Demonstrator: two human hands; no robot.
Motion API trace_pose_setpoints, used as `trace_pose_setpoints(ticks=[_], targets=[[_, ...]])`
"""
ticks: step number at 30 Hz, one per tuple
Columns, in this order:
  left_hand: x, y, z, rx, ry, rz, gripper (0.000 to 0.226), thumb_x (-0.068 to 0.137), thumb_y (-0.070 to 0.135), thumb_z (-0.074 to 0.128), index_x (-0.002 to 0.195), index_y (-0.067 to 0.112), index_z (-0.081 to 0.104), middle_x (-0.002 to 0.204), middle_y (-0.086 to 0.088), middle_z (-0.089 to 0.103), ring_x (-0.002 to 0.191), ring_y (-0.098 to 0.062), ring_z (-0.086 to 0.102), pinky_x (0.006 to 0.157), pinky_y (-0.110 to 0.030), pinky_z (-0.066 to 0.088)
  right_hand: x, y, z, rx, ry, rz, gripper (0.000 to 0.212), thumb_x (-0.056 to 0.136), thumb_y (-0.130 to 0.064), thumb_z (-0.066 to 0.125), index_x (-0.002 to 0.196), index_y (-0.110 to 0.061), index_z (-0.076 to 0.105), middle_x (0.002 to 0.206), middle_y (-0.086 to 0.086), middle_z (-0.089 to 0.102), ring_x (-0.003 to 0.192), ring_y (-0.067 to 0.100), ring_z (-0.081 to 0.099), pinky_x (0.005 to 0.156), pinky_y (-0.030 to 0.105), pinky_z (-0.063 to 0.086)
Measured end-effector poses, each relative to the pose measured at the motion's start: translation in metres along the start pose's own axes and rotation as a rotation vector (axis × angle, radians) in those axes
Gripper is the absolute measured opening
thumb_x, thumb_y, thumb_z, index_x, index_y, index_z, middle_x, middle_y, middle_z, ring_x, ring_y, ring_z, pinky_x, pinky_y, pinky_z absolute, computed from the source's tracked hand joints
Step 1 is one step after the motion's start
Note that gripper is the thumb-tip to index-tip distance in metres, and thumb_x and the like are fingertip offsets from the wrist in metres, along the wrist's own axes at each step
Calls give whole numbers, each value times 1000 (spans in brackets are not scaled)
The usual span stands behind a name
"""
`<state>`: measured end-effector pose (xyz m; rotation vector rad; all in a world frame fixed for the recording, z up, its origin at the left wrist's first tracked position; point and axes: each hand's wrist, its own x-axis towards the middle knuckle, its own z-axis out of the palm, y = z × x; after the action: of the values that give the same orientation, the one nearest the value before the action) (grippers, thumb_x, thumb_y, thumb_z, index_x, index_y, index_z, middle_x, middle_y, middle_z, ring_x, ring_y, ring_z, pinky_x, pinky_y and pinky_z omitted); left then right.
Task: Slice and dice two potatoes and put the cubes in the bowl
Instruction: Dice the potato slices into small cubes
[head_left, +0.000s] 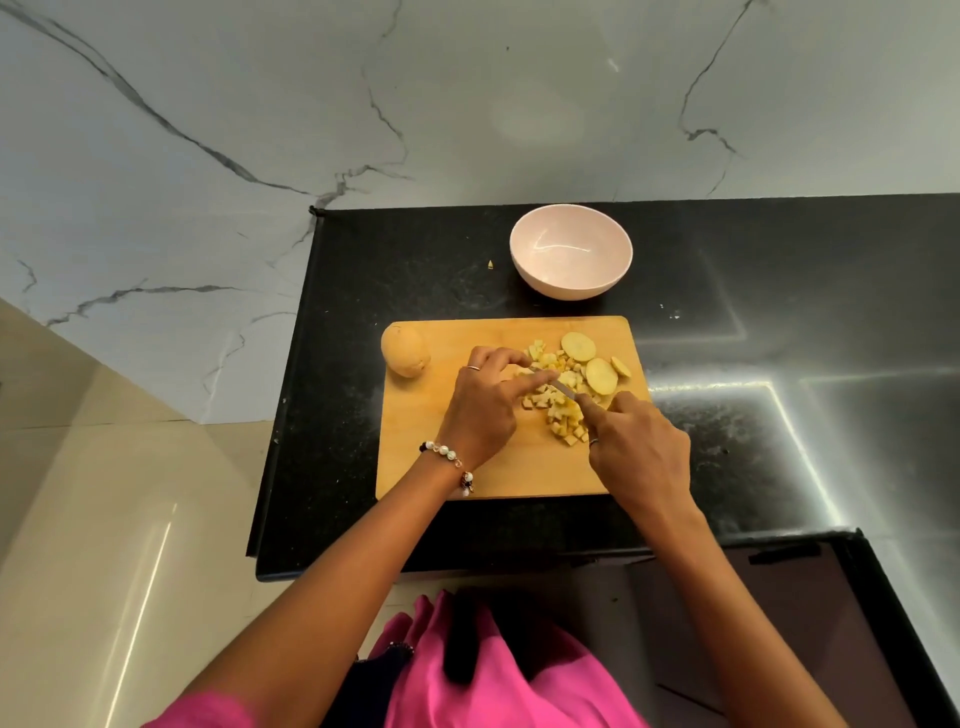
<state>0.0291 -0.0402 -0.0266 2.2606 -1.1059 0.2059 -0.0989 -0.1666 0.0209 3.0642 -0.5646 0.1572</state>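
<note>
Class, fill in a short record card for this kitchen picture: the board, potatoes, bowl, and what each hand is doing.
board: wooden cutting board on black counter
whole potato: one, at board's left edge
slices: three rounds, uncut
cubes: pile mid-board
bowl: pink bowl, beyond board, no cubes inside
left hand: steadies potato pieces
right hand: grips knife

Bare black counter (753, 291) is seen right of the bowl (571, 258) and between bowl and cutting board (467, 478). The board's near strip is left uncovered. Its far right part is taken up by potato cubes (563, 413) and slices (601, 376); its left edge is occupied by a whole potato (405, 350).
</note>
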Motion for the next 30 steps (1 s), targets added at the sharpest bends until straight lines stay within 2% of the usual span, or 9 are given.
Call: trace_pose_setpoints(ticks=[4,8,12,16,18,20,22,27,30], targets=[[4,3,2,225,-169,62,76,78,-11,50,130,45,50,133,-7,47,122,-30,39,88,-42,38,-2,14,3,-55,85,-32,45,65,-8,80,106,-25,72,68,9,55,53,29,52,42,22,24],[9,-5,6,318,-260,-38,77,84,-6,46,138,49,35,143,-5,33,129,-27,27,98,-41,31,-7,27,6,0,107,-16,41,69,-8,79,105,-25,73,69,8,56,54,28,53,43,24,27],[17,-11,11,202,-158,-66,69,78,-8,54,131,37,53,135,-6,45,121,-29,36,89,-39,35,-12,42,2,129,18,113,35,89,-24,63,122,-37,62,80,0,53,76,26,57,52,29,36],[41,-2,16,-12,-18,-151,34,88,8,57,118,23,66,115,-2,61,108,-23,47,79,-32,34,-12,59,2,622,-97,328,33,90,-35,61,123,-37,61,99,-3,67,89,20,64,73,38,52],[61,2,21,-107,-49,-216,26,92,15,55,114,21,68,110,0,65,104,-19,51,83,-35,40,-10,62,3,943,-100,434,30,89,-26,64,120,-23,66,90,2,72,72,11,65,64,30,54],[81,6,27,-140,-112,-249,24,92,20,56,112,21,69,110,1,67,104,-18,55,89,-41,45,-9,63,2,1173,-106,524,27,91,-18,63,117,-12,67,75,7,70,54,8,56,48,20,45],[98,10,33,-122,-232,-273,25,91,25,59,114,23,67,114,2,66,110,-19,55,95,-43,43,-8,63,1,1325,-103,607,24,93,-15,59,114,-7,66,70,10,66,44,9,47,41,18,37],[123,23,41,150,-516,-195,40,88,32,63,128,28,57,125,3,60,123,-21,46,98,-39,30,-4,67,2,1467,-119,693,18,94,-15,57,108,-8,65,68,10,63,43,12,43,37,22,32],[128,26,43,228,-539,-137,50,85,32,67,132,30,53,126,1,59,123,-23,44,99,-40,31,-2,68,5,1474,-120,695,17,95,-15,57,108,-8,65,68,10,64,43,13,43,37,22,32]])
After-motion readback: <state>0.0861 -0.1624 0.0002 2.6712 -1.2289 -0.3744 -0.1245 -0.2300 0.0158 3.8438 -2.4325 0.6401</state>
